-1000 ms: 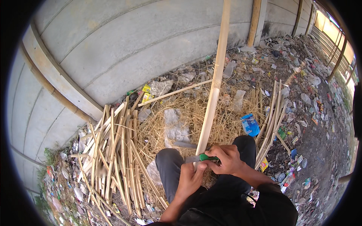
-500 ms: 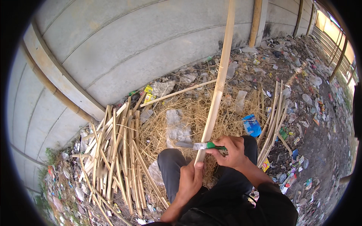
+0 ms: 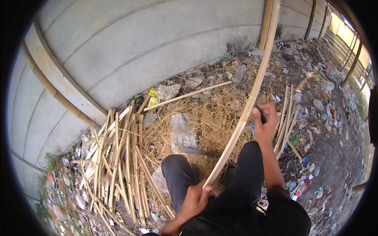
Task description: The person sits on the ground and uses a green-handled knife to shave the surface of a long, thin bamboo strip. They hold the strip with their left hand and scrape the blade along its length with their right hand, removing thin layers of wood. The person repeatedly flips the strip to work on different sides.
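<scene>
A long pale bamboo strip point(image 3: 247, 108) rises from my lap up past the top of the view, bowed slightly. My left hand point(image 3: 197, 198) is closed round its lower end, close to my knees. On the strip's right side, above my right knee, my right hand point(image 3: 266, 118) is closed on a knife whose green handle point(image 3: 256, 107) shows only in a small part. The knife's blade is hidden behind the strip and fingers. A dark flat blade point(image 3: 200, 152) is visible over the straw between my knees, left of the strip; what holds it is hidden.
A heap of split bamboo strips point(image 3: 122, 165) lies to the left. More strips point(image 3: 286, 120) lie at the right. Straw-like shavings point(image 3: 212, 114) and a pale block point(image 3: 183, 131) lie ahead. A concrete wall point(image 3: 157, 47) stands behind, with litter point(image 3: 311, 98) over the ground.
My right hand with the knife has moved up and right along the strip. The strip's upper part has swung right and bends more. My left hand still grips its lower end.
</scene>
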A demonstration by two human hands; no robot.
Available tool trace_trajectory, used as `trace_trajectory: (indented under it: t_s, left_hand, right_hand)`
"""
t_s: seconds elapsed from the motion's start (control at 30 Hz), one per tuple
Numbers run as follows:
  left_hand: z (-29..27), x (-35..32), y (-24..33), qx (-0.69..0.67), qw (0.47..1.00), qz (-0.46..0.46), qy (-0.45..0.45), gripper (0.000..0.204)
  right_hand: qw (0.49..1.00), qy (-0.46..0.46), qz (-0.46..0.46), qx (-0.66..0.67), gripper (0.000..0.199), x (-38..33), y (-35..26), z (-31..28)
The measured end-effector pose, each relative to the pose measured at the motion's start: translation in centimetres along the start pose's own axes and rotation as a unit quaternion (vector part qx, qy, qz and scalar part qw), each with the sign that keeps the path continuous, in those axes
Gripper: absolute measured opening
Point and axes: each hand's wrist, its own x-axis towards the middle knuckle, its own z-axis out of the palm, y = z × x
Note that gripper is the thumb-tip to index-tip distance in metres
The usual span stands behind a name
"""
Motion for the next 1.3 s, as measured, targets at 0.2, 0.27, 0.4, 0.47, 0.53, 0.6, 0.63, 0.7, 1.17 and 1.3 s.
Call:
trace_trajectory:
  t_s: [0.2,0.27,0.4,0.47,0.53,0.6,0.63,0.7,1.17,1.3]
  left_hand:
    - [-0.6,2.0,1.1,-0.049,0.998,0.033,-0.002,0.063]
    - [-0.6,2.5,1.3,-0.057,0.998,0.036,0.002,0.064]
    - [-0.3,3.0,1.2,-0.053,0.998,0.04,0.02,0.065]
    - [0.0,3.2,1.4,-0.045,0.997,0.05,0.034,0.059]
    - [0.3,3.4,1.4,-0.038,0.996,0.063,0.058,0.048]
    - [0.2,3.7,2.2,-0.011,0.995,0.077,0.068,0.047]
    - [0.2,3.7,2.6,0.003,0.994,0.084,0.072,0.047]
    - [0.5,3.9,1.6,0.056,0.989,0.111,0.078,0.047]
    - [1.2,3.3,2.2,0.041,0.993,0.051,0.101,0.046]
    - [1.2,2.6,1.5,0.05,0.993,0.014,0.104,0.043]
  right_hand:
    - [0.998,0.002,0.058,0.022,0.021,-4.4,-0.8,0.0]
    - [0.997,-0.034,0.062,0.023,0.023,-5.8,-1.4,-0.5]
    - [0.972,-0.197,-0.119,-0.046,0.028,-6.5,-5.1,-0.3]
    - [0.958,-0.227,-0.17,-0.049,0.031,-7.2,-5.9,0.3]
    - [0.945,-0.25,-0.202,-0.057,0.034,-7.7,-6.2,0.5]
    - [0.937,-0.265,-0.217,-0.071,0.037,-8.0,-6.3,0.7]
    - [0.938,-0.258,-0.221,-0.064,0.036,-8.2,-6.3,0.9]
    - [0.936,-0.267,-0.218,-0.076,0.037,-8.3,-6.7,1.0]
    - [0.961,-0.203,-0.166,-0.093,0.029,-5.1,-5.8,1.4]
    - [0.969,-0.173,-0.144,-0.102,0.023,-2.5,-4.3,1.3]
